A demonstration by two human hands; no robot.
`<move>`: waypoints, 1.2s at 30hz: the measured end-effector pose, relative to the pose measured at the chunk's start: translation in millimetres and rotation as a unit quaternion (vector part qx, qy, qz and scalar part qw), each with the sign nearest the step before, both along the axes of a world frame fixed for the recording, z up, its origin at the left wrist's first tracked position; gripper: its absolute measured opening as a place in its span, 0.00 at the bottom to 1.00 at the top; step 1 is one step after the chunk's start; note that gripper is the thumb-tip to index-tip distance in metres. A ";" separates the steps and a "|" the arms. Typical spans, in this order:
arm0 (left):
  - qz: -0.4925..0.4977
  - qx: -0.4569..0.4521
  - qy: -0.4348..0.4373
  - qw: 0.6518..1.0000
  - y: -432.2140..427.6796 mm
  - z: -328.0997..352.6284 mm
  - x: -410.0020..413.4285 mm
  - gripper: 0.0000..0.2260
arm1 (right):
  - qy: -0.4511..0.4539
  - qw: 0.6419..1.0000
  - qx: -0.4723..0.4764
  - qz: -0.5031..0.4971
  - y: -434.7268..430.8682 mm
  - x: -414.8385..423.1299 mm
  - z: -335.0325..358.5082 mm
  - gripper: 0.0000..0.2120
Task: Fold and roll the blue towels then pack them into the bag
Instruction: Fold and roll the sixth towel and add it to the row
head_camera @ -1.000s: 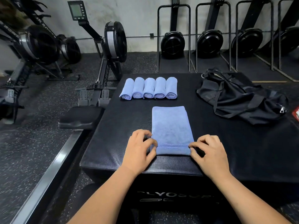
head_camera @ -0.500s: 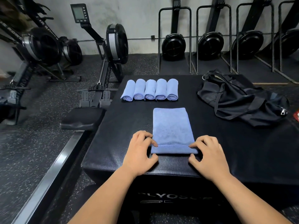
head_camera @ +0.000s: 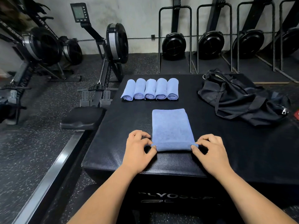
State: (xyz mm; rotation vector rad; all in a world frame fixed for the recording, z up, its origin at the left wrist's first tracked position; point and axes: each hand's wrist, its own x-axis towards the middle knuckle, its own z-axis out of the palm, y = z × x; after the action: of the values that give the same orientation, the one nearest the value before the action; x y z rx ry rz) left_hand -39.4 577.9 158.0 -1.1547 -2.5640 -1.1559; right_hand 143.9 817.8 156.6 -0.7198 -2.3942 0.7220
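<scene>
A black padded plyo box (head_camera: 242, 151), seen on my remote feed, stands on the speckled gym floor (head_camera: 32, 159) and carries the whole job. At its centre lies a folded blue towel (head_camera: 171, 128), its long side running toward 12 o'clock and its near end turned up in a thick lip. At 11 o'clock from it, five rolled blue towels (head_camera: 150, 89) lie side by side, touching, with their spiral ends facing me. At 2 o'clock a black bag (head_camera: 239, 101) lies slumped and crumpled, its zip pull (head_camera: 284, 110) at the right end. Pale lettering (head_camera: 176, 195) on the box's front face is too dim for me to read.
</scene>
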 end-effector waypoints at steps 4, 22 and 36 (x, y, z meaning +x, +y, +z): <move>0.024 -0.009 0.024 0.999 1.7 -0.7 1.3 0.09 | -0.013 1.000 -0.002 -0.023 -1.0 -1.1 1.5 0.08; 0.006 -0.047 0.105 0.993 2.6 -1.8 3.1 0.15 | -0.072 0.988 0.136 -0.005 -7.6 0.1 1.3 0.21; 0.017 -0.004 -0.007 1.000 1.1 -5.8 -5.4 0.13 | -0.051 0.998 -0.030 0.004 5.2 -2.3 3.0 0.05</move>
State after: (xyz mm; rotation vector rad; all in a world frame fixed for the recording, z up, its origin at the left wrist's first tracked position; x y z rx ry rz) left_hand -44.9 579.0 152.2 -1.1036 -2.5902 -1.1530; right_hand 141.6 823.0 159.6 -0.7881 -2.4774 0.7806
